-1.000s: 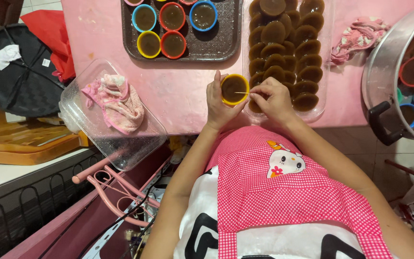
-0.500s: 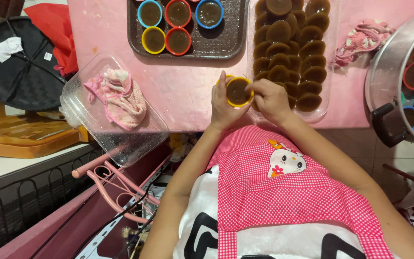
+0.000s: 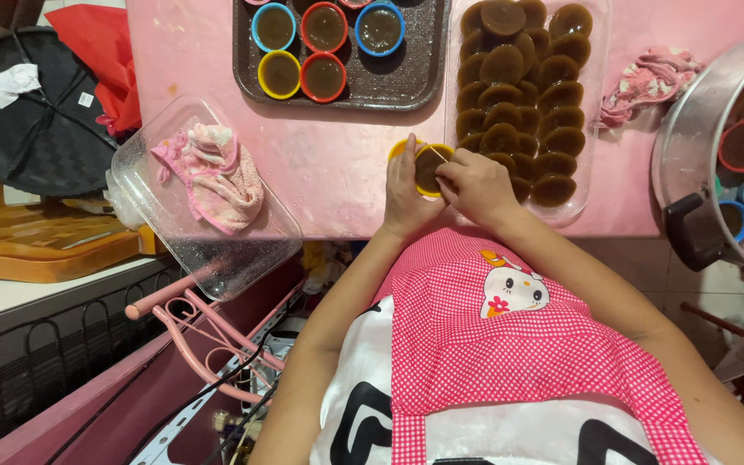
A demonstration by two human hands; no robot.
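Hands are meeting at the pink table's (image 3: 337, 172) near edge: the left hand (image 3: 405, 194) is cupping a small yellow mould cup (image 3: 426, 166) of brown pudding cake, while the right hand (image 3: 477, 185) is pinching a thin stick (image 3: 437, 154) at its rim. Running that stick close along the wall, shallow and steady, should be freeing the cake cleanly. Beside them, a clear tray (image 3: 594, 103) is holding unmoulded brown cakes; a dark baking tray (image 3: 406, 82) is carrying filled coloured cups, and a steamer pot (image 3: 691, 146) is holding more.

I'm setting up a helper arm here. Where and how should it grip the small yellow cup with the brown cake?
Probably by the outer wall of the yellow cup, pinching across it from the side nearer the person. The left hand already cradles it so, leaving the open top free for the right hand.
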